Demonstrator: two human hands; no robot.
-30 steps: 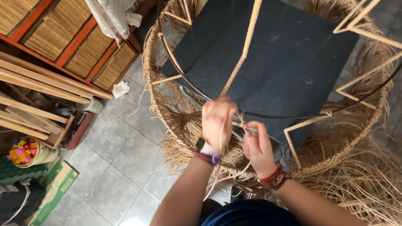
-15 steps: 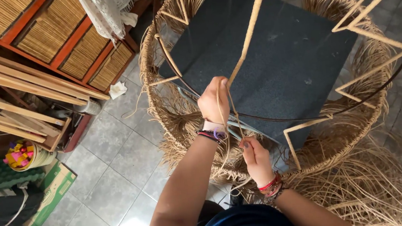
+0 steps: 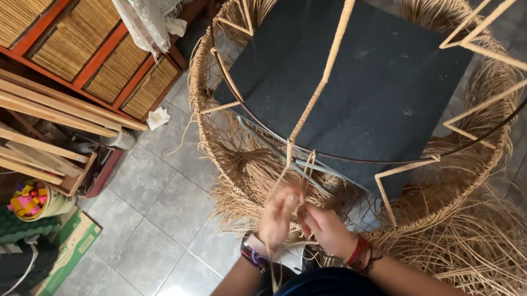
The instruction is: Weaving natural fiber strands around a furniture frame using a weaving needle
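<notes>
A large round woven basket frame (image 3: 230,138) of tan fibre stands in front of me, with a thin dark metal ring (image 3: 406,160) and wrapped struts. A dark square board (image 3: 359,74) lies inside it. My left hand (image 3: 279,214) and my right hand (image 3: 326,225) are close together at the near rim, both blurred, pinching thin tan fibre strands (image 3: 294,164) that run up to a wrapped strut. My left wrist wears a watch and purple band, my right wrist red bands.
Loose fibre (image 3: 492,248) spills over the tiled floor at right. Wooden slats (image 3: 8,108) and a red-framed cabinet with woven panels (image 3: 107,60) stand at left. A bucket of coloured items (image 3: 30,199), a green box (image 3: 67,250) and a white cloth (image 3: 147,11) lie nearby.
My left hand, raised high along the strands half a second ago, has come down to the rim beside my right hand. The camera has shifted slightly.
</notes>
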